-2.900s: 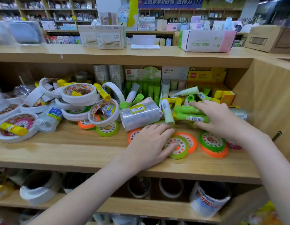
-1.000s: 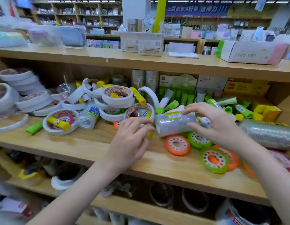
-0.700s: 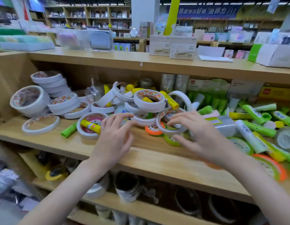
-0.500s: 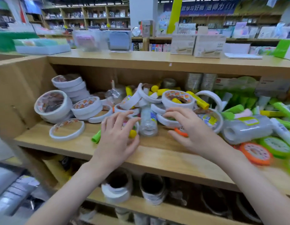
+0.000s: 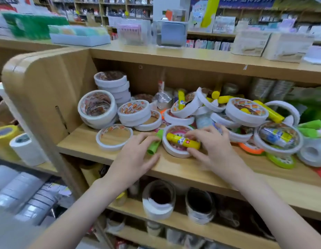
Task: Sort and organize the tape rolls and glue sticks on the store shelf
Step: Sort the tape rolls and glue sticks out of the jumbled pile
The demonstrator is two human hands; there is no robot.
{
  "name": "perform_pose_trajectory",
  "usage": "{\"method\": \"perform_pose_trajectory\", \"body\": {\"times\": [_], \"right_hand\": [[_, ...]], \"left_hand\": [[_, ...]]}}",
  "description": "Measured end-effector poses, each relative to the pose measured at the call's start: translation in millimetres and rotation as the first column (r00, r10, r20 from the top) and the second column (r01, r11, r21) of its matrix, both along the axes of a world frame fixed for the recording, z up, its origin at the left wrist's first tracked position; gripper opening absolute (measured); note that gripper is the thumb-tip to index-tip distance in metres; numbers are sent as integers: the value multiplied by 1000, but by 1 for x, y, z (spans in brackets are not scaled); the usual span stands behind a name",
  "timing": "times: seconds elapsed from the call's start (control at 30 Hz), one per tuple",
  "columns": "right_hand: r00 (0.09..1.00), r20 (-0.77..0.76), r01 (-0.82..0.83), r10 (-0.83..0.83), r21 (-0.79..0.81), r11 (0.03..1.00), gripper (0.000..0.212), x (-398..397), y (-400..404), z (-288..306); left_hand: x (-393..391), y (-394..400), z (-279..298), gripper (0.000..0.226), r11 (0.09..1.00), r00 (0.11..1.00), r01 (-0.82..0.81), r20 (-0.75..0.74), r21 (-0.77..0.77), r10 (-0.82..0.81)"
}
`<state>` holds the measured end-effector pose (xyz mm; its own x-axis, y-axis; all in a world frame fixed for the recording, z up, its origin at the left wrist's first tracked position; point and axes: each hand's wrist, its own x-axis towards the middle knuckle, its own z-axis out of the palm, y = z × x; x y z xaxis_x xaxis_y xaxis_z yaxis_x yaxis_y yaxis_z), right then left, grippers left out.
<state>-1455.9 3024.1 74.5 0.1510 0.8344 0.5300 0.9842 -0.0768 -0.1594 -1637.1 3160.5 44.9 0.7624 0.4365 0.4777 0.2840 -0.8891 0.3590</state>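
Two hands [image 5: 136, 155] [image 5: 211, 146]; white tape rolls [image 5: 97, 106] roughly fifteen; yellow glue sticks [image 5: 183, 141] about six, pile partly hidden.

Both forearms are bare up to the frame's edge, with no sleeve in view. The left hand [image 5: 133, 159] and right hand [image 5: 214, 150] wear nothing: fingers [image 5: 197, 134] ringless, nails short and unpainted.

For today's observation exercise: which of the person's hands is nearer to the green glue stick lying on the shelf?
Left. The left hand has fingertips on the green glue stick. The right hand is just to its right, at the yellow glue stick lying across a tape roll.
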Motion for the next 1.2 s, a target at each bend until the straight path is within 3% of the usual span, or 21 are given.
{"method": "perform_pose_trajectory", "body": {"times": [0.13, 0.27, 0.37, 0.43, 0.5, 0.57, 0.7, 0.8, 0.93, 1.07, 1.13, 1.2], "right_hand": [[942, -325, -32, 79, 149, 988, 27, 7, 0, 9], [755, -625, 6, 197, 307, 952, 17, 13, 10, 27], [726, -651, -4, 223, 321, 947, 14, 12, 21, 31], [743, -628, -36, 231, 308, 951, 19, 11, 26, 32], [698, -670, -81, 251, 274, 958, 23, 8, 33, 32], [622, -736, -123, 266, 244, 962, 13, 6, 39, 33], [570, -775, -214, 274, 182, 960, 35, 7, 37, 40], [552, -768, -231, 324, 232, 945, 24, 14, 27, 50], [704, -661, -70, 260, 299, 952, 17, 31, 9, 62], [790, -600, 111, 125, 341, 933, 17, 51, -12, 65], [791, -606, 181, 82, 360, 915, 15, 58, -22, 67], [783, -621, 248, 43, 375, 893, 12, 65, -33, 70]], "left_hand": [[-10, 8, 11, 23, 995, 997, -57, 49, -85, 61], [-8, 13, 14, 29, 996, 996, -83, -21, -22, 82], [-7, 16, 17, 23, 988, 984, -156, 89, -15, 157], [-7, 18, 24, 19, 970, 942, -193, 248, -149, 225], [-2, 14, 34, 17, 957, 915, -106, 351, -272, 201], [11, 5, 45, 17, 941, 910, 35, 400, -337, 110], [34, 0, 61, 20, 861, 888, 266, 458, -433, -44], [43, 4, 65, 18, 833, 908, 308, 404, -461, -112], [67, 20, 70, 16, 923, 945, 167, 323, -347, -50], [120, 50, 78, 51, 993, 1000, -19, -6, -115, 18], [147, 56, 78, 53, 995, 978, -87, -192, -54, 75], [160, 59, 75, 44, 988, 964, -149, -227, -45, 135]]}}
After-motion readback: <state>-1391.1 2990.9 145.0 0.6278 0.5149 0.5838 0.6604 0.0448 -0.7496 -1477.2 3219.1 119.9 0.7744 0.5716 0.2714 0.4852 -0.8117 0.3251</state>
